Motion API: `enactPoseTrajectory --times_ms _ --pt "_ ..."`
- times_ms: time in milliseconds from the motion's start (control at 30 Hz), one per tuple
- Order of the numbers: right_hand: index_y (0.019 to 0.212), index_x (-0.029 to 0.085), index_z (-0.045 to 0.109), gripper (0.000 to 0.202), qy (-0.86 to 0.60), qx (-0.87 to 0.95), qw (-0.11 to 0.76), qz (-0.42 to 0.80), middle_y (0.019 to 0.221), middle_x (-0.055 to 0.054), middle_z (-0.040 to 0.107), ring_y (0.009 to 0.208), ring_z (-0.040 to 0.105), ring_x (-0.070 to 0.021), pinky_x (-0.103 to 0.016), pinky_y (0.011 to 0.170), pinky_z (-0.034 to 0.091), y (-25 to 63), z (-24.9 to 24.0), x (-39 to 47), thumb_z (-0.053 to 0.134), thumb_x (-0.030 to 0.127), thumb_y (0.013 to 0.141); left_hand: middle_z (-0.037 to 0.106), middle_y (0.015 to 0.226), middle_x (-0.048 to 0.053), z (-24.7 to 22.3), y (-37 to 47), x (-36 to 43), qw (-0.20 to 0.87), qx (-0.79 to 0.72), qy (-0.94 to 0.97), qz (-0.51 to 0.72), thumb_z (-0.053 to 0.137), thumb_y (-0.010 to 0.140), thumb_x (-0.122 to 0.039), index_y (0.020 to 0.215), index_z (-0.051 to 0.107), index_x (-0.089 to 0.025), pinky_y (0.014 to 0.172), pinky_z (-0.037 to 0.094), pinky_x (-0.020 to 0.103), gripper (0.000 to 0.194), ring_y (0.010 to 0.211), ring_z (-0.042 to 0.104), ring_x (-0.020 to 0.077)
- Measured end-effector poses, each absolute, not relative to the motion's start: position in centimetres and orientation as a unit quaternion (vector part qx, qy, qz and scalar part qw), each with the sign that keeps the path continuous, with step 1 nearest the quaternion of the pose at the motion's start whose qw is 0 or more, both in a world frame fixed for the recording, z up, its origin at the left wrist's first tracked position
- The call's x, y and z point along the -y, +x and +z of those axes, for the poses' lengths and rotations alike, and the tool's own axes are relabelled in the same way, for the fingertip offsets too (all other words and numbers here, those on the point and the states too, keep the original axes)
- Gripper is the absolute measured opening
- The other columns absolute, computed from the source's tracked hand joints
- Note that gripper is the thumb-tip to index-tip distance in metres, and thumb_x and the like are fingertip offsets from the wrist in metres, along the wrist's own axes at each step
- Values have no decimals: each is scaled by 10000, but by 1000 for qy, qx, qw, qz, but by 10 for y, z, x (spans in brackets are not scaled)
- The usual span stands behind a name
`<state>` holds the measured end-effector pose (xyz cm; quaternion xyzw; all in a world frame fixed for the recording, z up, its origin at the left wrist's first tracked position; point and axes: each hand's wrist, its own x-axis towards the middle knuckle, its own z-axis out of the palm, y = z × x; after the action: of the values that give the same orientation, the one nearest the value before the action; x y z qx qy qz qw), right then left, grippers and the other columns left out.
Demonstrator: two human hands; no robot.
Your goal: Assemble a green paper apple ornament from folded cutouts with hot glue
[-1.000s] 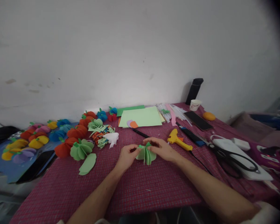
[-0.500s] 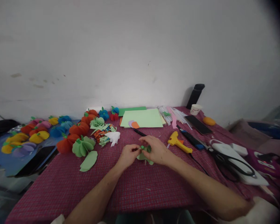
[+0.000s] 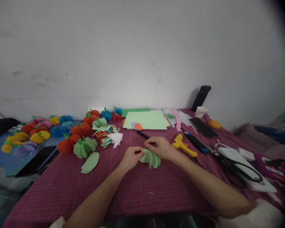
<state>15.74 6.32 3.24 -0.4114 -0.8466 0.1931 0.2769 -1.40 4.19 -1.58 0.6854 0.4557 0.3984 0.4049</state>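
A light green paper pumpkin (image 3: 151, 159) with fanned folds is between my hands over the middle of the table. My left hand (image 3: 134, 155) pinches it at its upper left side, thumb against forefinger. From the right, my right hand (image 3: 160, 147) closes its fingertips on the small green stem (image 3: 144, 148) at the top, most of which they hide. To the left stands a finished-looking light green paper pumpkin (image 3: 85, 147), with a folded stack of light green paper (image 3: 90, 162) lying in front of it.
A yellow glue gun (image 3: 184, 145) lies right of my hands, near a blue-black cutter (image 3: 197, 142) and black scissors (image 3: 235, 167). Paper sheets (image 3: 146, 120) lie behind. Paper scraps (image 3: 105, 136) and several coloured paper pumpkins (image 3: 82, 129) fill the left.
My right hand's fingers have drawn together at the stem and lifted slightly, so more of the green pumpkin's folds show below. My left hand stays nearly in place.
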Motion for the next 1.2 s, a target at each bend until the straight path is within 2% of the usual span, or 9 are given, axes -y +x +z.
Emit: enactPoseTrajectory --times_ms 200,433,700,933,1200 --pt "810 205 674 176 -422 839 276 207 760 -3 680 657 586 -128 -221 582 400 162 36 -64 503 222 772 596 614 4 -12 -13 -42 430 -449 682 385 534 745 -355 711 665 -127 539 361 207 265 565 481 109" --pt "805 197 666 144 -425 832 278 224 759 -5 676 674 581 -126 -216 607 397 167 44 -65 534 235 761 583 605 4 -10 -11 -41 439 -437 683 387 501 776 -383 724 673 -116 540 339 208 322 568 457 108" --pt "765 193 667 209 -441 825 283 212 675 -2 654 615 549 -113 -211 561 358 168 42 -68 526 345 788 596 625 7 -8 -10 -39 422 -444 688 390 507 775 -367 741 682 -124 561 352 210 302 587 467 112" --pt "755 200 661 188 -435 823 302 203 680 8 659 602 543 -102 -204 542 340 164 45 -68 542 342 780 617 662 15 -8 -9 -39 406 -439 699 392 504 779 -345 755 685 -136 585 369 216 278 615 493 119" --pt "789 193 660 170 -417 815 322 241 720 -1 669 655 573 -115 -212 601 393 164 44 -69 524 295 786 613 654 14 -7 -8 -38 402 -441 700 393 509 776 -329 743 686 -138 589 372 217 263 614 490 117"
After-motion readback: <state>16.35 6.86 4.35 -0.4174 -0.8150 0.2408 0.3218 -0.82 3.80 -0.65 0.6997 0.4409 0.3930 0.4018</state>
